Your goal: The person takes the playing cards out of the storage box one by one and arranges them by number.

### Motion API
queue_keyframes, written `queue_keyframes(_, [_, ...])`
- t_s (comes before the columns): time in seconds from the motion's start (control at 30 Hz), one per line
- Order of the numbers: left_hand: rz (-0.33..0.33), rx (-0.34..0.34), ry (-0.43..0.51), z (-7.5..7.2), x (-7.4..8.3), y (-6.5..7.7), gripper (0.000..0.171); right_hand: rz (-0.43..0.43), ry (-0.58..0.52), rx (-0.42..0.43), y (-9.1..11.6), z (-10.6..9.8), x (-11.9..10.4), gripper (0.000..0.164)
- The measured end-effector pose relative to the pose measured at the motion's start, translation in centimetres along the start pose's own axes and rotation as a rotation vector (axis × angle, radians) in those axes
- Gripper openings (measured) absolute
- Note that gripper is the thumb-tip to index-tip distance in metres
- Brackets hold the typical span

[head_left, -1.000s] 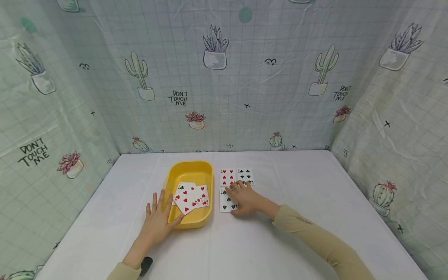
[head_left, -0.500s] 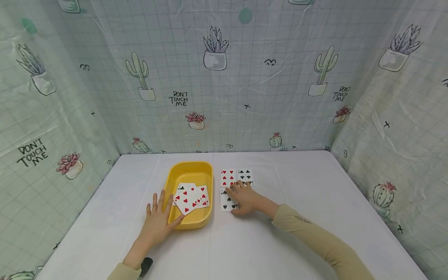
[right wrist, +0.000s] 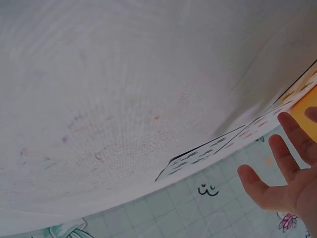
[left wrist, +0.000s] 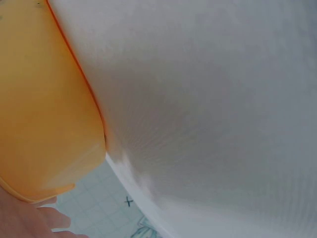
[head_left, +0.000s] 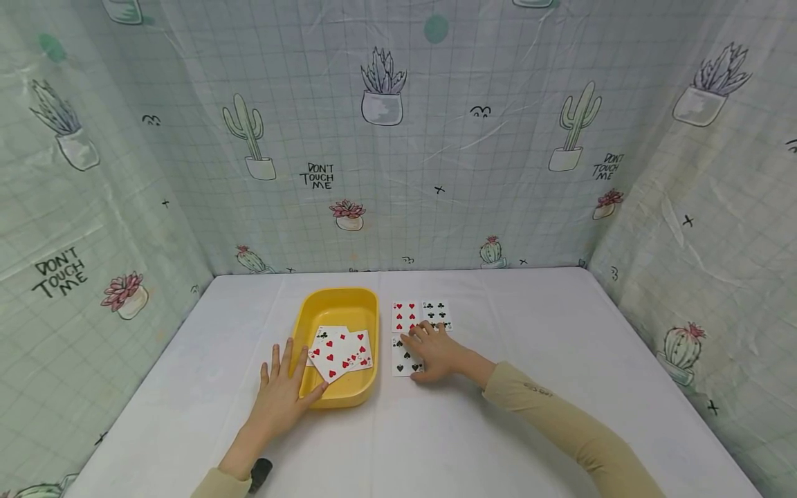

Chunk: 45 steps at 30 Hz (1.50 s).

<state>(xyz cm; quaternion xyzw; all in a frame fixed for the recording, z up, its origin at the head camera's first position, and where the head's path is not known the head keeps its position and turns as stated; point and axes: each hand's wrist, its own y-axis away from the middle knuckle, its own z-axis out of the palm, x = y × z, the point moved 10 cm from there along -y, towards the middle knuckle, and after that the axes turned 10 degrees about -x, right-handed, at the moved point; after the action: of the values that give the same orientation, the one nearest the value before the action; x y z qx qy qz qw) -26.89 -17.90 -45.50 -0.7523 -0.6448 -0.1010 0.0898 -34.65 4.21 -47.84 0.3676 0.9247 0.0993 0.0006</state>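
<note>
My left hand (head_left: pixel 278 401) rests, fingers spread, on the near left rim of a yellow tray (head_left: pixel 338 304); the left wrist view shows the outer wall of the tray (left wrist: pixel 49 119) above the hand. Several face-up playing cards (head_left: pixel 331 357) lie overlapped inside, a hearts card on top. Right of the tray, three cards lie face up: a six of hearts (head_left: pixel 401 315), a six of clubs (head_left: pixel 438 312) and a spades card (head_left: pixel 401 366) nearer me. My right hand (head_left: pixel 441 358) lies over the spades card, covering its right part, fingers slightly bent and apart.
A white cloth (head_left: pixel 523 311) covers the table. Patterned curtains (head_left: pixel 398 152) with potted plants stand along the back and both sides. A dark band (head_left: pixel 259 474) shows at my left wrist.
</note>
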Motion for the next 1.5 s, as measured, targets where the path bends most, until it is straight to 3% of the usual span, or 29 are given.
queue_keyframes(0.2, [0.001, 0.001, 0.007, 0.0, 0.1, 0.0, 0.081, 0.021, 0.002, -0.022, 0.1, -0.1, 0.2, 0.077])
queue_keyframes(0.47, [-0.004, 0.0, -0.007, 0.0, 0.1, 0.1, 0.081, -0.025, 0.016, 0.036, -0.3, -1.8, -0.3, 0.073])
queue_keyframes(0.73, [0.003, 0.001, 0.009, -0.2, 0.2, 0.1, 0.081, -0.049, -0.039, 0.059, -1.0, -4.5, -1.3, 0.068])
queue_keyframes(0.97, [0.003, -0.002, 0.021, -0.2, 0.1, 0.1, 0.081, -0.087, -0.023, 0.099, -1.8, -6.2, -2.9, 0.066])
queue_keyframes(1.3, [0.013, 0.038, 0.015, -0.3, 0.1, 0.1, 0.081, -0.12, -0.001, 0.134, -2.7, -7.4, -4.3, 0.059])
queue_keyframes(1.5, [-0.001, 0.004, -0.002, 0.0, 0.0, -0.1, 0.082, -0.119, 0.009, 0.127, -3.3, -7.9, -5.1, 0.059])
